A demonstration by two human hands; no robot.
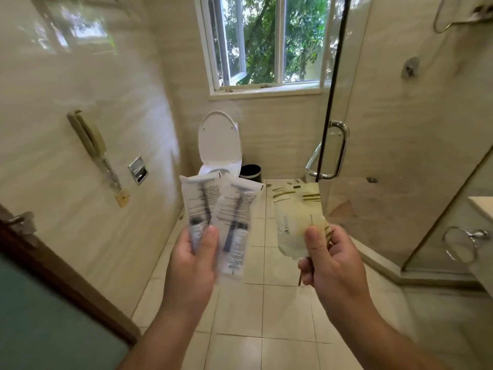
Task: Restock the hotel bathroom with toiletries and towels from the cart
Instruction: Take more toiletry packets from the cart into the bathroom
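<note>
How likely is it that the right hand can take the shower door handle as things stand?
Probably not yet. Nothing blocks the shower door handle, but the right hand pinches a cream packet and the handle lies farther ahead.

I see a floor of pale cream square ceramic tiles (280, 311) with thin dark grout lines; at its far end stands a white porcelain toilet (218, 145), lid raised towards the wall; just beside it, to the right, sits a small black cylindrical waste bin (250, 172); a low cream kerb (378, 259) edges the shower side.
</note>
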